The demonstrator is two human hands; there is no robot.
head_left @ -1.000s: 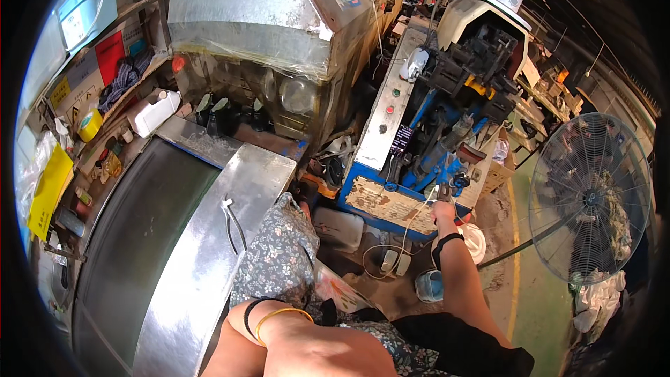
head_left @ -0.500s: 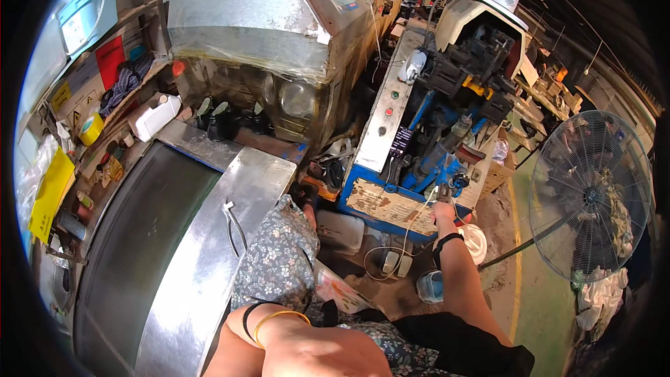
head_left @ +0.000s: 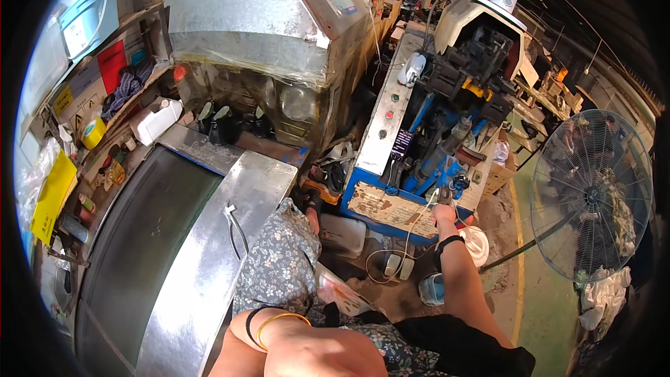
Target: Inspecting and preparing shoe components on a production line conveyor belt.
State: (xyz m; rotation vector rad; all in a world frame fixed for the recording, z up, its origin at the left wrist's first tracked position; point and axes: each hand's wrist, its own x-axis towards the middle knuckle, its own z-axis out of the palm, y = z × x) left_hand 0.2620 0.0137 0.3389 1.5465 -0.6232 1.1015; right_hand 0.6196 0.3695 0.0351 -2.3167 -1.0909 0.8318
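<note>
My right arm reaches forward to the front edge of a blue-framed machine (head_left: 384,206). There my right hand (head_left: 444,215), with a black band at the wrist, is closed around a small dark part whose kind I cannot make out. My bent left arm (head_left: 321,356) lies low in the view over my lap, wearing a yellow bracelet (head_left: 285,317) and a dark band. The fingers of that hand are hidden. Left of my flower-patterned clothing (head_left: 276,265), long-handled pincers (head_left: 237,230) lie on a shiny metal sheet (head_left: 185,286), apart from both hands.
Beside the sheet runs a dark conveyor belt (head_left: 153,209), with dark shoes (head_left: 222,126) beyond it under a metal hood (head_left: 244,14). Small cabled boxes (head_left: 399,267), a blue bucket (head_left: 433,289) and a white bucket (head_left: 475,246) stand on the floor. A large caged fan (head_left: 593,195) stands right.
The view has shifted very slightly. My right hand stays at the same spot on the machine, and the pincers lie where they were.
</note>
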